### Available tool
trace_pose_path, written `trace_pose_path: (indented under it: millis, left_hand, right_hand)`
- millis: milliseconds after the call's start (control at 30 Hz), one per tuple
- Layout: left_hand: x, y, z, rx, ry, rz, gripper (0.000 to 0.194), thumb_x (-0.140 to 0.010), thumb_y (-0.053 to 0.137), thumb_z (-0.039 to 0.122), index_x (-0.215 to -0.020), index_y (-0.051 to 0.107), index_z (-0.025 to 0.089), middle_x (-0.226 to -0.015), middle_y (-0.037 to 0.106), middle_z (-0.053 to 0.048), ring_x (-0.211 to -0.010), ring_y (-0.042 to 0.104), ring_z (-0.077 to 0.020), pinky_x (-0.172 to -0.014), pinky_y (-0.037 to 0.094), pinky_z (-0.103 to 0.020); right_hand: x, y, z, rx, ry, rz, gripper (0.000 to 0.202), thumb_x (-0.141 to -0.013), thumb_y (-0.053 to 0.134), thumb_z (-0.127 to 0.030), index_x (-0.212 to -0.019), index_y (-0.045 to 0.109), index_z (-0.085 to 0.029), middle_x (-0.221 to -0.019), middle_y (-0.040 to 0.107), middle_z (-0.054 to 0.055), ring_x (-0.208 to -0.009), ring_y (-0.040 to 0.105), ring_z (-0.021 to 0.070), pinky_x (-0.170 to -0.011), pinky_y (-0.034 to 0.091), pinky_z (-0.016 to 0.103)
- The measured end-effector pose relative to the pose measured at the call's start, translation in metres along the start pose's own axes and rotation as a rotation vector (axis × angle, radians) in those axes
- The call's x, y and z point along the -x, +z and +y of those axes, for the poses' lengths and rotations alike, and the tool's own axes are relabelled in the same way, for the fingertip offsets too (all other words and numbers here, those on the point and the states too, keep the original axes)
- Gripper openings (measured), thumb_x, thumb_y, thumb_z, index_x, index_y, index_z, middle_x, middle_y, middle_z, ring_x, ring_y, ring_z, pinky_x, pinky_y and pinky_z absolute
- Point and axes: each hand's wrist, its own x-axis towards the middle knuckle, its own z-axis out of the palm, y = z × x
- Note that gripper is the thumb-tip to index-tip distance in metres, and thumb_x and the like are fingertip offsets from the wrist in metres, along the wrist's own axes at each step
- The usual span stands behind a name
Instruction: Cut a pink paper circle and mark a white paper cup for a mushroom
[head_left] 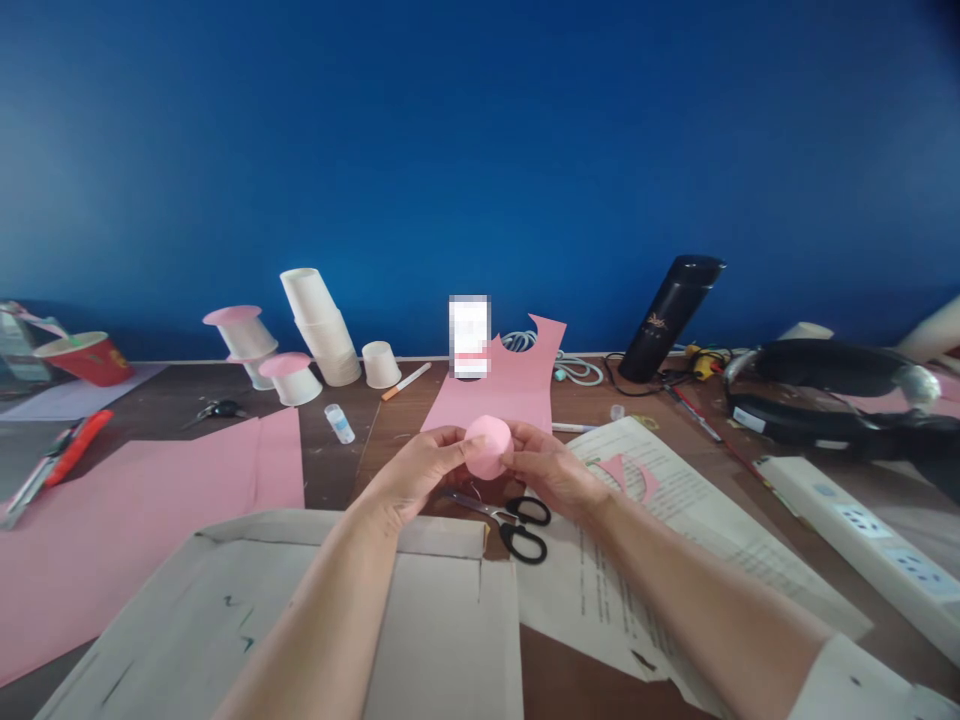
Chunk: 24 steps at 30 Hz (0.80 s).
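Note:
Between both hands is a small rounded pink paper piece [489, 447], with a fold or edge across its upper part. My left hand [431, 465] grips its left side, thumb on the near face. On the right side, my right hand [547, 465] pinches it with thumb and fingers. Whether anything sits behind the paper is hidden. Black-handled scissors [517, 520] lie on the table just below the hands, blades pointing left. Behind the hands a pink sheet [510, 390] with curved cut-outs leans toward the wall. Pink scraps [626, 475] rest on a printed paper [675, 520] near my right hand.
Stacked white cups [322, 325], a single cup [381, 365] and cups with pink discs [291, 380] stand back left. A glue stick [340, 424], box cutter [60, 465], pink sheets [165, 520] and cardboard [442, 620] lie around. A black bottle [667, 320] and power strip [862, 530] are right.

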Motion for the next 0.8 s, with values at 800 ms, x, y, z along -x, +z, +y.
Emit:
trace_pose_path:
  millis: [800]
  left_hand:
    - [-0.014, -0.001, -0.013, 0.114, -0.013, 0.202, 0.035, -0.057, 0.082, 0.033, -0.080, 0.065, 0.011, -0.076, 0.062, -0.004, -0.066, 0.055, -0.0103, -0.063, 0.042, -0.023]
  right_hand:
    - [-0.001, -0.002, 0.001, -0.014, -0.022, 0.117, 0.040, -0.074, 0.068, -0.018, -0.113, 0.062, -0.022, -0.099, 0.066, 0.004, -0.077, 0.058, 0.0137, -0.069, 0.045, 0.024]
